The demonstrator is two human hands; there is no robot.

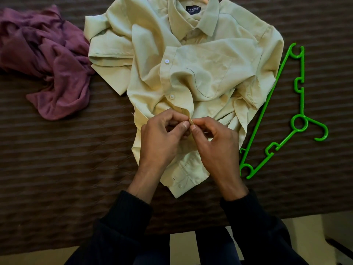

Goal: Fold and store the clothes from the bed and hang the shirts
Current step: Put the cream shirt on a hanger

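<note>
Buttoning the pale green shirt on the bed

My left hand and right hand pinch the placket — if the fabric slips, the button misses; green hanger lies right of my fingers.

The brown striped bed bears a pale green shirt, purple garment and green hanger.
</note>
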